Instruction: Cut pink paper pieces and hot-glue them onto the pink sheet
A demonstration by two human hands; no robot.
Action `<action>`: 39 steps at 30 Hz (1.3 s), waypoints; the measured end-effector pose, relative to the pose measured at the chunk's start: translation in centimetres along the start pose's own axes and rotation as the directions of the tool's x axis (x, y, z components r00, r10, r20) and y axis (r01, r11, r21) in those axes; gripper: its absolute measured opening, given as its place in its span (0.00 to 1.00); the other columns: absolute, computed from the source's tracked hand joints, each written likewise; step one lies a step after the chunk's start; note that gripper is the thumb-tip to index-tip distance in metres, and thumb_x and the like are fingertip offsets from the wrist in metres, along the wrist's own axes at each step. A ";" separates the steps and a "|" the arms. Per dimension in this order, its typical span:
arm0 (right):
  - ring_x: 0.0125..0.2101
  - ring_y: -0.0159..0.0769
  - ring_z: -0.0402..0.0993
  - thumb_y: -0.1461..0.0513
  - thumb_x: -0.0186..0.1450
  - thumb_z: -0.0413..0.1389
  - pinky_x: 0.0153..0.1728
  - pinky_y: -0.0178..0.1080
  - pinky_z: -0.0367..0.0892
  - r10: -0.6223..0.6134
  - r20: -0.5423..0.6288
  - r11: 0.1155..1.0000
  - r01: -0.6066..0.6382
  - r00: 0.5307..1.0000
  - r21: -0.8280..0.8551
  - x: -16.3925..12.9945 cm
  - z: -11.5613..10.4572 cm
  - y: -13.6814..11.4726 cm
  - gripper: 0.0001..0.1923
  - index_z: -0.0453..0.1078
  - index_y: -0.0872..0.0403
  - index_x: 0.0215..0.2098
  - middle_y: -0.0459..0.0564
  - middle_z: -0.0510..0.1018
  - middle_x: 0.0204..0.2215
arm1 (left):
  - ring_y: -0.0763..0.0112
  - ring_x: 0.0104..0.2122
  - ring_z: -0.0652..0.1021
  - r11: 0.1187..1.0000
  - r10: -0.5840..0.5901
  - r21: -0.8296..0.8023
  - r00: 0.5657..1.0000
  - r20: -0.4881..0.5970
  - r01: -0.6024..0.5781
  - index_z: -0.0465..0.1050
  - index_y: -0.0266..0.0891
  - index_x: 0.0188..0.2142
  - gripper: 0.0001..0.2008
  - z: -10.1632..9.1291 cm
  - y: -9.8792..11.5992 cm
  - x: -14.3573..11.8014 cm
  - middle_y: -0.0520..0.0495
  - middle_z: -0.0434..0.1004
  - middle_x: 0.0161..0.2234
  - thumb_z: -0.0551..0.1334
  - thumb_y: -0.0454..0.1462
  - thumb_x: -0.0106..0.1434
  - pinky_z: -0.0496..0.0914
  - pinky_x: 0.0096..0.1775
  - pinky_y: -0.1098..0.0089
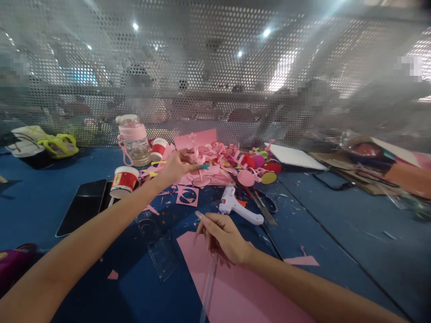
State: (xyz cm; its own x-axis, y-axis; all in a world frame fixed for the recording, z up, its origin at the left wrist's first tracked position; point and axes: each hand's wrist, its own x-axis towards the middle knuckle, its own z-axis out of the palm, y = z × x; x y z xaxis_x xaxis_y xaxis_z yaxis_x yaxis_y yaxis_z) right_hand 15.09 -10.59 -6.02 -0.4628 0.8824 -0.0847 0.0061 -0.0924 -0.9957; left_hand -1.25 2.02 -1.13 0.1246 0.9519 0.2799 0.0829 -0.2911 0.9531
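My left hand (178, 166) reaches far out over the blue table and pinches a small pink paper piece (197, 158) at the edge of a heap of pink paper craft shapes (218, 161). My right hand (222, 237) stays nearer to me, resting on a large pink paper sheet (232, 287) and holding a thin clear stick (209, 278) that runs down toward me. A white glue gun (235, 207) lies just beyond my right hand, with scissors (261, 204) next to it.
A pink-lidded clear bottle (133, 139) and two red-and-white cups (124, 181) stand at the left. A dark phone (82, 206) lies left of them. A clear plastic ruler (161, 251), a white tablet (292, 157), paper scraps and a perforated metal screen (215, 67) behind.
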 end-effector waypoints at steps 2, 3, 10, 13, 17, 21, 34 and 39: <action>0.13 0.28 0.67 0.51 0.58 0.53 0.12 0.29 0.62 -0.053 -0.045 0.972 0.062 0.998 0.227 0.5 -0.2 0.1 0.16 0.68 0.56 0.31 0.42 0.70 0.13 | 0.77 0.21 0.71 0.976 -0.098 -0.196 0.995 0.000 0.096 0.67 0.32 0.40 0.23 -0.3 0.7 0.1 0.55 0.70 0.19 0.70 0.31 0.42 0.67 0.29 0.73; 0.17 0.31 0.71 0.53 0.58 0.54 0.16 0.32 0.65 -0.082 -0.052 0.947 0.094 0.995 0.308 0.8 -0.3 0.2 0.14 0.68 0.56 0.34 0.44 0.73 0.16 | 0.76 0.22 0.72 0.942 -0.156 -0.298 0.987 0.022 0.156 0.68 0.33 0.39 0.20 -0.4 1.0 0.1 0.54 0.70 0.20 0.68 0.30 0.45 0.68 0.30 0.72; 0.27 0.38 0.76 0.62 0.59 0.50 0.31 0.41 0.69 -0.117 -0.038 0.874 0.121 0.992 0.470 1.3 -0.7 0.1 0.07 0.67 0.57 0.33 0.53 0.79 0.26 | 0.68 0.32 0.75 0.553 -0.514 -0.623 0.815 0.267 0.553 0.69 0.38 0.33 0.04 -1.0 0.8 0.2 0.48 0.74 0.30 0.60 0.34 0.57 0.69 0.40 0.58; 0.28 0.39 0.77 0.62 0.59 0.50 0.32 0.42 0.68 -0.113 -0.037 0.867 0.117 0.993 0.484 1.2 -0.7 0.1 0.08 0.67 0.58 0.34 0.54 0.79 0.27 | 0.70 0.30 0.74 0.537 -0.568 -0.605 0.782 0.255 0.588 0.68 0.38 0.33 0.03 -0.8 0.6 0.2 0.49 0.73 0.28 0.60 0.33 0.57 0.69 0.40 0.58; 0.32 0.41 0.77 0.60 0.59 0.50 0.37 0.45 0.68 -0.104 -0.030 0.854 0.105 0.994 0.510 1.2 -0.7 0.1 0.11 0.69 0.59 0.34 0.57 0.79 0.31 | 0.68 0.32 0.74 0.526 -0.611 -0.582 0.751 0.249 0.620 0.67 0.38 0.32 0.03 -0.6 0.4 0.1 0.49 0.73 0.28 0.60 0.33 0.57 0.69 0.40 0.59; 0.32 0.41 0.77 0.60 0.59 0.50 0.38 0.46 0.68 -0.113 -0.023 0.847 0.109 0.993 0.520 1.2 -0.7 0.0 0.11 0.70 0.58 0.33 0.55 0.79 0.29 | 0.68 0.31 0.74 0.522 -0.652 -0.538 0.717 0.248 0.661 0.68 0.38 0.33 0.04 -0.6 0.3 0.1 0.48 0.73 0.28 0.61 0.33 0.56 0.69 0.37 0.61; 0.31 0.37 0.75 0.60 0.59 0.53 0.34 0.43 0.69 -0.117 -0.139 0.890 0.166 0.983 0.424 1.3 -0.4 0.4 0.12 0.65 0.54 0.42 0.53 0.77 0.38 | 0.75 0.22 0.73 0.958 -0.194 -0.183 0.969 0.150 0.220 0.66 0.34 0.39 0.23 1.1 1.2 -1.1 0.55 0.70 0.19 0.70 0.31 0.43 0.64 0.30 0.72; 0.29 0.35 0.75 0.60 0.59 0.54 0.32 0.42 0.70 -0.110 -0.163 0.909 0.166 0.980 0.383 1.2 -0.1 0.2 0.10 0.65 0.53 0.39 0.51 0.76 0.38 | 0.75 0.20 0.70 0.989 -0.098 0.125 0.979 0.179 0.076 0.65 0.32 0.43 0.29 1.8 2.5 -2.2 0.56 0.68 0.18 0.71 0.37 0.41 0.61 0.27 0.72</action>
State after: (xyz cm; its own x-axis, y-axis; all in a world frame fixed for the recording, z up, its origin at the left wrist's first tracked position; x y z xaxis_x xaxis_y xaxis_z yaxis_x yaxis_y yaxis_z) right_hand 14.64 -9.46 -6.30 -0.3101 0.9505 0.0204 -0.4103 -0.1145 -0.9047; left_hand 0.49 -0.95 0.45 0.2906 0.9434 0.1600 0.2147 -0.2272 0.9499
